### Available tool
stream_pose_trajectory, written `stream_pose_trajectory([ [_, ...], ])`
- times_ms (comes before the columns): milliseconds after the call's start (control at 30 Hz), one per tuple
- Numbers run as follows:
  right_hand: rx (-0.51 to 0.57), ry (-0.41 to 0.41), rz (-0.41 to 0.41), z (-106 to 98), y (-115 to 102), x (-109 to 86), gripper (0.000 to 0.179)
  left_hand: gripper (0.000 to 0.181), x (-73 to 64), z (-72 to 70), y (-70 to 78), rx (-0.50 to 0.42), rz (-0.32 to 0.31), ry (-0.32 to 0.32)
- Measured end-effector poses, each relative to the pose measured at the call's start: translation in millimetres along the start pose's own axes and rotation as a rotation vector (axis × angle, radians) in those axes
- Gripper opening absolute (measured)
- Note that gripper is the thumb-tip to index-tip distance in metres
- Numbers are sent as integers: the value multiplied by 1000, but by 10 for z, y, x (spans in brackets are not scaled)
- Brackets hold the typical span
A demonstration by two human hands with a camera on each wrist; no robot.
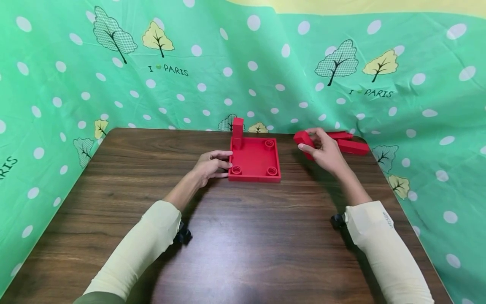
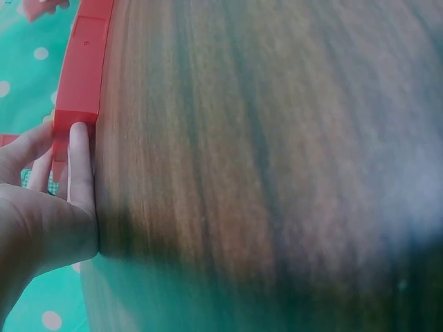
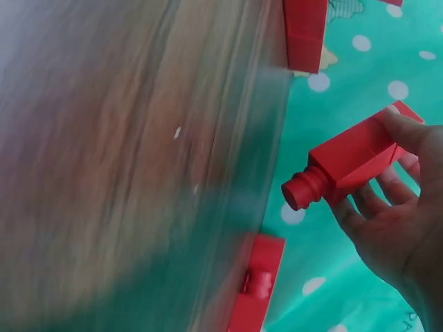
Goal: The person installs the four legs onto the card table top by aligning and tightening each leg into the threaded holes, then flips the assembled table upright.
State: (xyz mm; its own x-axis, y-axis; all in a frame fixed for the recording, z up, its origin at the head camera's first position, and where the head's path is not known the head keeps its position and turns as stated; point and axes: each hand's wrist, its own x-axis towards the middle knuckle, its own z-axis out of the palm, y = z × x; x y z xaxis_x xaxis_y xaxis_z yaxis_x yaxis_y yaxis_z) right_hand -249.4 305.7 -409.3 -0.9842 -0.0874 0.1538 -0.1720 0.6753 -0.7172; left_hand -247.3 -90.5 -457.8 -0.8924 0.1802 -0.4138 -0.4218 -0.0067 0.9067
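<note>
A shallow square red tray-like piece (image 1: pixel 254 180) lies on the table with round threaded sockets in three visible corners. At its far left corner a red square post (image 1: pixel 238 126) stands upright. My left hand (image 1: pixel 209 167) touches the left side of the tray, fingers fairly straight; the left wrist view shows a fingertip against the tray's end (image 2: pixel 76 114). Off to the tray's right, my right hand (image 1: pixel 324 152) holds a second red post (image 3: pixel 360 155) between thumb and fingers, raised and tilted. A threaded round peg (image 3: pixel 301 191) sticks out of its end.
Behind my right hand, more red posts (image 1: pixel 353 147) lie at the table's far right corner. The brown wooden table (image 1: pixel 243 236) ends against a green dotted cloth (image 1: pixel 212 84) hanging behind and along the sides.
</note>
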Motion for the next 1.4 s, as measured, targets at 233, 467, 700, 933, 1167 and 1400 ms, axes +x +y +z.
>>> stream_pose_trajectory([
  [233,47,-10,31,120,-80,66,56,57,-14,7,8,-1,3,-1],
  [467,94,-26,54,183,-112,132,58,57,-16,13,16,-1,4,-6],
  [700,140,0,40,234,-156,175,53,57,-17,5,15,-1,-2,-10],
  [933,173,19,49,281,-229,239,52,57,-14,11,10,3,3,-10],
  [1167,208,15,30,320,-303,292,56,56,-4,0,-9,13,5,-8],
  [1400,241,40,20,356,-372,350,53,57,-15,1,1,12,12,-15],
])
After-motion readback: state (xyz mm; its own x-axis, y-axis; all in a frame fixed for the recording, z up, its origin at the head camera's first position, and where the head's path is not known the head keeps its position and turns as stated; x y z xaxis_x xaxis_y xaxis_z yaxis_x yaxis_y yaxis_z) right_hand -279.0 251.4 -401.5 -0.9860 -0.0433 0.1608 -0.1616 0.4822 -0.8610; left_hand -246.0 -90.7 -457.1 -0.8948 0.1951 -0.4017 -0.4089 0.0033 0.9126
